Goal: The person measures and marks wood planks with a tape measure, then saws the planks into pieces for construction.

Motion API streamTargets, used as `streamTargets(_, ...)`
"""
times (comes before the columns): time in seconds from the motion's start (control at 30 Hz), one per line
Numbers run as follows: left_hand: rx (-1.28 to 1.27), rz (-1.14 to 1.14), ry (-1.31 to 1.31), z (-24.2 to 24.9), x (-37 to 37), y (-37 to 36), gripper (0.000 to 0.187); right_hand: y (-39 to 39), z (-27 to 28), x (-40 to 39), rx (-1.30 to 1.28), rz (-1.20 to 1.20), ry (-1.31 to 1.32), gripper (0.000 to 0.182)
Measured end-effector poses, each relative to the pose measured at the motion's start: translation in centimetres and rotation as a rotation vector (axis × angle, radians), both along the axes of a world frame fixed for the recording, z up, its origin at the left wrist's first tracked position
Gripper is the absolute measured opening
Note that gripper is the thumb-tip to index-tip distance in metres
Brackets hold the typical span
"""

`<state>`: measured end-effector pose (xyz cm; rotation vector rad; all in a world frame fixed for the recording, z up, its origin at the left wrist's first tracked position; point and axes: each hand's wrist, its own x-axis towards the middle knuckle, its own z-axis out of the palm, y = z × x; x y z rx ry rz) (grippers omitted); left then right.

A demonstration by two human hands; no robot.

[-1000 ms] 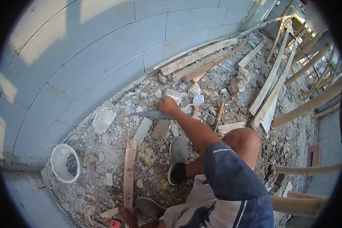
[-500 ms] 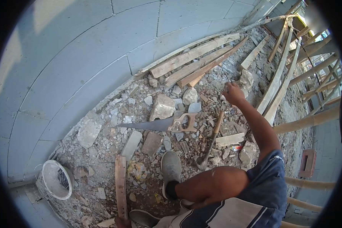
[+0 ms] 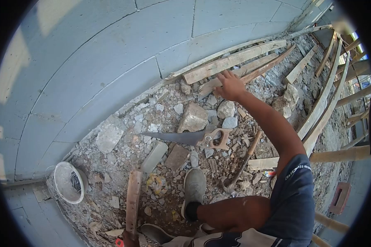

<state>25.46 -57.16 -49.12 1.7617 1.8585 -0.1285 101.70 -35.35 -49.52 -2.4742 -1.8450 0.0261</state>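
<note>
Our left hand (image 3: 130,238) has the short board (image 3: 132,199) gripped at 7 o'clock, best held steady; our right hand (image 3: 231,87) is open by the planks (image 3: 239,56), 1 o'clock.

Wall (image 3: 103,61): blue-grey, thin dark joint lines, paler sunlit patches. Board (image 3: 133,197): light pinkish brown. Planks (image 3: 235,61): pale tan, one reddish brown. Saw blade (image 3: 181,138): dull grey; saw handle (image 3: 226,139): light tan. Bucket (image 3: 58,181): off-white. Shoe (image 3: 195,187): grey, paler edge. Sleeve (image 3: 290,189): dark blue, white lettering. Wrapper (image 3: 157,184): yellow, mottled. Hollow block (image 3: 340,199): dusty brick red. Hammer handle (image 3: 255,142): mid-brown.
</note>
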Motion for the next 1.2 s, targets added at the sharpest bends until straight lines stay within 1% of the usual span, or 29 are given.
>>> streamTargets(0.03,0.000,0.006,0.004,-0.6,-0.2,0.1,0.072,2.4,-0.3,-1.0,0.016,0.050,-0.027,0.058)
streamTargets(0.1,-0.011,0.031,0.017,-1.3,-0.7,-0.3,0.072,6.9,-0.4,-1.9,-0.097,-0.084,-0.082,0.061)
streamTargets(0.13,-0.016,0.046,0.018,-1.6,-0.6,-0.3,0.072,8.1,-1.2,-2.1,-0.096,-0.084,-0.089,0.061)
streamTargets(0.2,-0.022,0.054,0.014,-2.3,-0.5,-0.3,0.072,9.3,-2.6,-1.9,-0.268,-0.151,-0.143,0.068)
streamTargets(0.23,-0.024,0.059,0.016,-2.6,-0.5,-0.3,0.073,9.2,-3.2,-1.8,-0.261,-0.167,-0.156,0.068)
streamTargets(0.3,-0.024,0.080,0.024,-3.1,-0.2,-0.5,0.073,8.6,-3.9,-2.6,-0.214,-0.177,-0.154,0.075)
streamTargets(0.33,-0.023,0.084,0.024,-3.2,-0.2,-0.5,0.073,8.5,-3.6,-2.9,-0.211,-0.185,-0.160,0.075)
streamTargets(0.4,-0.024,0.084,0.031,-3.5,-0.1,-0.6,0.073,7.9,-2.9,-3.3,-0.230,-0.287,-0.038,0.079)
streamTargets(0.43,-0.023,0.079,0.031,-3.6,-0.3,-0.7,0.073,7.6,-3.1,-3.2,-0.229,-0.302,-0.037,0.079)
streamTargets(0.5,-0.014,0.065,0.030,-3.8,-0.9,-1.0,0.074,6.5,-3.4,-2.9,-0.192,-0.220,-0.035,0.079)
streamTargets(0.53,-0.011,0.058,0.026,-4.0,-1.0,-1.1,0.074,6.0,-3.3,-2.9,-0.172,-0.213,0.010,0.077)
streamTargets(0.63,0.030,0.019,-0.006,-4.3,-3.5,-1.8,0.074,3.7,-3.2,-2.8,-0.191,-0.176,0.008,0.075)
streamTargets(0.67,0.046,-0.007,-0.015,-4.4,-4.5,-2.2,0.074,2.6,-2.3,-3.2,-0.156,-0.169,0.045,0.074)
streamTargets(0.73,0.020,0.004,0.037,-4.0,-4.7,-2.4,0.074,0.3,-2.1,-3.3,-0.100,-0.067,-0.029,0.072)
streamTargets(0.77,0.044,-0.026,-0.023,-3.5,-4.5,-2.1,0.066,-0.6,-1.7,-3.4,-0.122,-0.014,-0.076,0.072)
streamTargets(0.83,0.056,0.021,0.027,-1.8,-3.2,-2.0,0.069,-2.3,-0.4,-4.2,-0.156,0.078,-0.067,0.072)
streamTargets(0.9,0.071,0.063,0.039,-1.7,-3.9,-2.8,0.070,-3.2,0.4,-6.1,-0.163,0.173,-0.082,0.071)
streamTargets(0.97,0.068,0.006,0.029,-1.4,-4.2,-3.1,0.070,-3.8,1.4,-8.2,-0.275,0.272,-0.061,0.067)
streamTargets(1.0,0.051,0.022,0.028,-1.2,-4.5,-3.5,0.070,-3.8,1.7,-9.5,-0.265,0.280,-0.066,0.067)
streamTargets(1.07,0.066,0.028,0.017,-1.0,-5.1,-4.1,0.070,-3.7,2.5,-14.2,-0.498,0.524,-0.068,0.063)
streamTargets(1.1,0.072,0.032,0.007,-1.0,-5.3,-4.3,0.070,-3.5,3.1,-16.7,-0.548,0.625,-0.107,0.061)
streamTargets(1.13,0.081,0.032,0.002,-0.9,-5.6,-4.4,0.070,-3.2,2.8,-19.0,-0.595,0.673,-0.087,0.060)
streamTargets(1.2,0.137,0.053,-0.058,-0.6,-6.4,-4.6,0.069,-2.2,1.6,-23.2,-0.611,0.736,-0.050,0.059)
